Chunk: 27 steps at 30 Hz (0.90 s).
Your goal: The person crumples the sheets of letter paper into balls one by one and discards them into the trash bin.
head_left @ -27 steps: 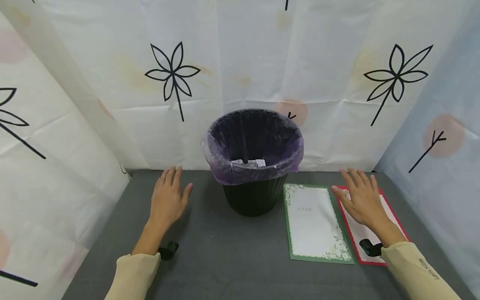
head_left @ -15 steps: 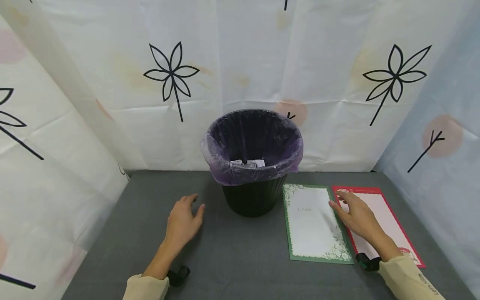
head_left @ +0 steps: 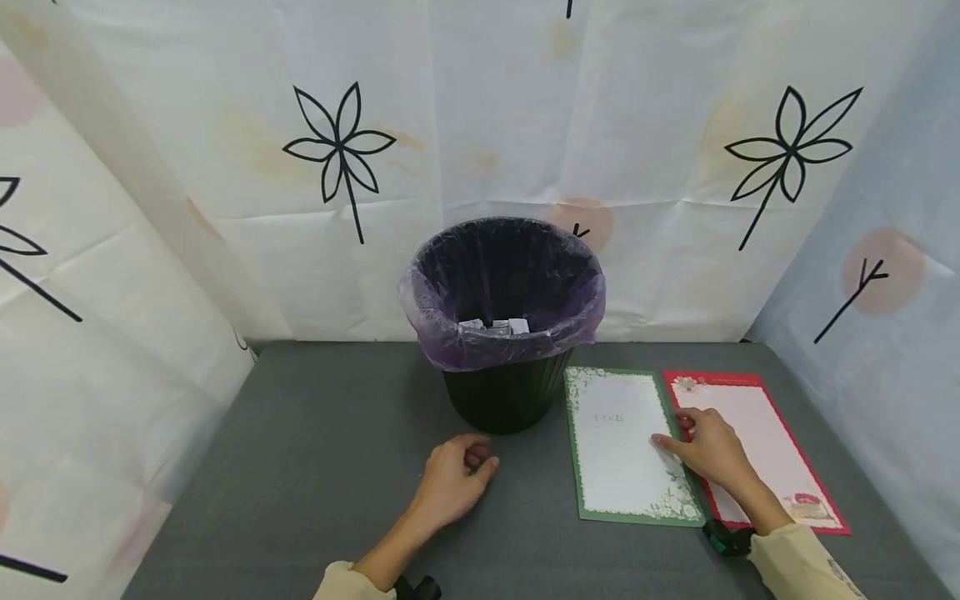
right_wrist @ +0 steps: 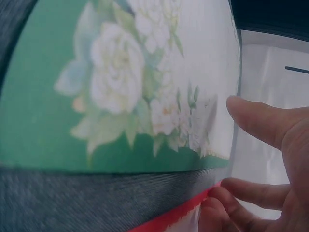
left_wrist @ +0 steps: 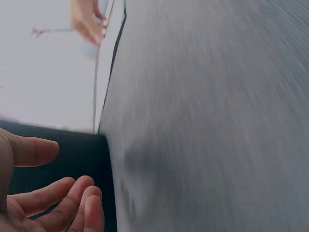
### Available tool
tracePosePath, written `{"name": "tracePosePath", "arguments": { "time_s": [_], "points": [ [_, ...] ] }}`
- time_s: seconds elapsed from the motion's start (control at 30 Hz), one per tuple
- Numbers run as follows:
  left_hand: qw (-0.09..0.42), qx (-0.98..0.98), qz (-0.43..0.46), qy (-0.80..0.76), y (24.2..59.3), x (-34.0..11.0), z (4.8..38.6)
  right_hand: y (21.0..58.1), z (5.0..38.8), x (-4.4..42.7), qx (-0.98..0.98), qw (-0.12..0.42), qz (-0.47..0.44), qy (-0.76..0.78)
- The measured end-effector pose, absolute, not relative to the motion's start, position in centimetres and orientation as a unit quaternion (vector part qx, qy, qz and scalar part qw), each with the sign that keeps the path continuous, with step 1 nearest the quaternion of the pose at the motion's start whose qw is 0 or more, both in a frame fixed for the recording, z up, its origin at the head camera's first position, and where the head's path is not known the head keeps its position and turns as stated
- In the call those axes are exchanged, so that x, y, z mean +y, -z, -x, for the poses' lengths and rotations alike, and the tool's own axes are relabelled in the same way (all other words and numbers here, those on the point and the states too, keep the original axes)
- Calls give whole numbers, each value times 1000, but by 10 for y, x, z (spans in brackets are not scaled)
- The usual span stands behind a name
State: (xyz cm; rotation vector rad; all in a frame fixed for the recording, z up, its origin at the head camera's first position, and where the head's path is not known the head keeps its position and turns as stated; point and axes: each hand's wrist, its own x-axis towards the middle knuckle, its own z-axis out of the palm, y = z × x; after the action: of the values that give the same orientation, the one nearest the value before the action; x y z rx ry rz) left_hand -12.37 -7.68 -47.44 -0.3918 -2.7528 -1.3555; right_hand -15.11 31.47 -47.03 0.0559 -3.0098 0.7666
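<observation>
My left hand (head_left: 453,479) hovers low over the table in front of the bin, holding nothing, its fingers loosely curled. Over the two sheets is my right hand (head_left: 712,446). Its thumb reaches above the right part of the green-bordered sheet (head_left: 622,458), while its other fingers bend near the left edge of the red-bordered sheet (head_left: 757,433). In the right wrist view, thumb and fingers stand apart, with white flowers printed on the green-bordered sheet (right_wrist: 29,121). Whether the fingertips touch the paper is hard to tell.
A dark bin (head_left: 506,396) with a purple liner (head_left: 450,337) stands at the back middle, small white pieces (head_left: 498,327) inside. The grey table (head_left: 300,467) meets patterned white cloth (head_left: 480,125) behind and at the sides.
My left hand has moved right and toward me, to in front of the bin, its fingers curling. My right hand has come down and nearer over the sheets, its fingers bending.
</observation>
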Motion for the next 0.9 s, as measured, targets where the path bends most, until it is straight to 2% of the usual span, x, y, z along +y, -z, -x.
{"name": "tracePosePath", "arguments": {
  "time_s": [0.27,0.43,0.73,0.9],
  "points": [
    [-38,-881,168,441,480,-26,127,476,154,311,-966,17,-12,-258],
    [-58,-891,168,417,485,1,134,480,153,307,-966,14,-9,-258],
    [-108,-883,86,448,481,43,139,476,148,303,-958,0,6,-285],
    [-108,-862,36,494,479,53,140,474,147,305,-945,-21,29,-324]
  ]
}}
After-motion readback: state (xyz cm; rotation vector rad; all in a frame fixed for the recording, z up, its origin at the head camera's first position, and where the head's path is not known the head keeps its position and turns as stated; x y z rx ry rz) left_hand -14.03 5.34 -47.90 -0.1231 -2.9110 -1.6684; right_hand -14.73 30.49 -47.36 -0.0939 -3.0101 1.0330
